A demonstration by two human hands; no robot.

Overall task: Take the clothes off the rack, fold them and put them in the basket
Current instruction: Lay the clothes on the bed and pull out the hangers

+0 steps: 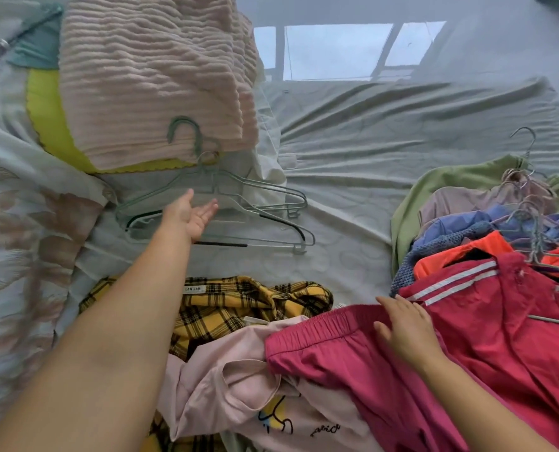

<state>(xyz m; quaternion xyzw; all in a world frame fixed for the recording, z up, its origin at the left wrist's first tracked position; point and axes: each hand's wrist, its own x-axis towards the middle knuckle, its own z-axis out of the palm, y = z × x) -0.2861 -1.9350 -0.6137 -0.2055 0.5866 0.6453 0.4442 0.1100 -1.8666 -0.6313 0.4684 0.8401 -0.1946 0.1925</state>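
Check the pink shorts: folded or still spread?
Spread, not folded: the pink shorts lie loose and rumpled, waistband stretched out flat under the right hand.

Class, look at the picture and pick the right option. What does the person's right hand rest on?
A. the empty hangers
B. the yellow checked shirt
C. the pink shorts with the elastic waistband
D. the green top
C: the right hand lies with its fingers spread on the pink shorts, just below the elastic waistband, while the left hand reaches toward the empty hangers.
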